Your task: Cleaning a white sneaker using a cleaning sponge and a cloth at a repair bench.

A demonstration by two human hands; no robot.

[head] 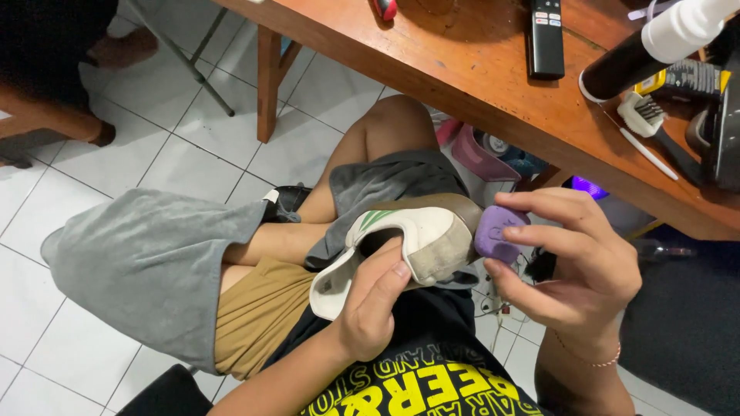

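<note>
Shoe (pixel 416 239) rested in lap, left hand (pixel 374 296) gripping its heel for steadiness; right hand (pixel 574 258) pinched purple sponge (pixel 497 231) against the toe.

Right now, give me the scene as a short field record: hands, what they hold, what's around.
left hand: grip on white shoe, fingers in its opening
right hand: pinches purple sponge against the shoe's toe
shoe: white, green stripes, tan sole, on its side over the lap
lap: grey cloth draped over one leg
table: wooden, holds remote, brush, black spray bottle
floor: white tiles
</note>
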